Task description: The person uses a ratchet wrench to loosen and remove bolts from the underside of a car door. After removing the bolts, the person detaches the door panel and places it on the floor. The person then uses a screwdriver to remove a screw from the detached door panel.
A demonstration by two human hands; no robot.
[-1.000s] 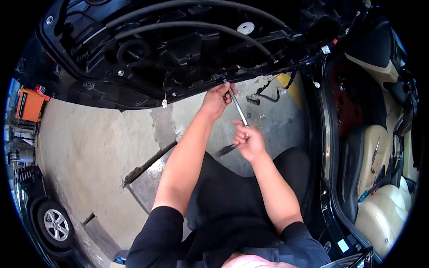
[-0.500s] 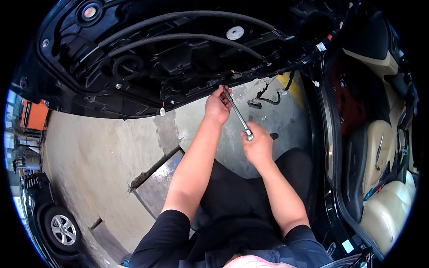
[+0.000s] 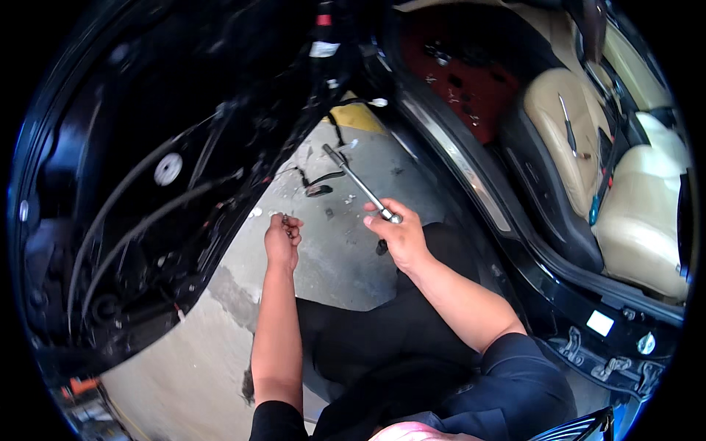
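Note:
In my right hand [image 3: 403, 234] is a ratchet wrench [image 3: 360, 184] with a long chrome extension and a socket at its far end. My fingers wrap around its head, and the dark handle end shows below them. The extension points up and left, over the concrete floor. My left hand [image 3: 282, 242] is closed beside the edge of the stripped car door [image 3: 184, 242], apart from the wrench. Its fingertips pinch something small and dark that I cannot make out. A black cable with a connector [image 3: 318, 190] hangs from the door beyond my hands.
The open car body is on the right, with its door sill [image 3: 460, 173] along my side. A screwdriver [image 3: 568, 128] and other tools lie on the beige seat [image 3: 548, 103]. Small loose parts lie on the red cabin floor [image 3: 471, 81].
My view has turned to the right. My left hand has come off the socket end of the wrench and moved away to the left. The wrench stays in my right hand.

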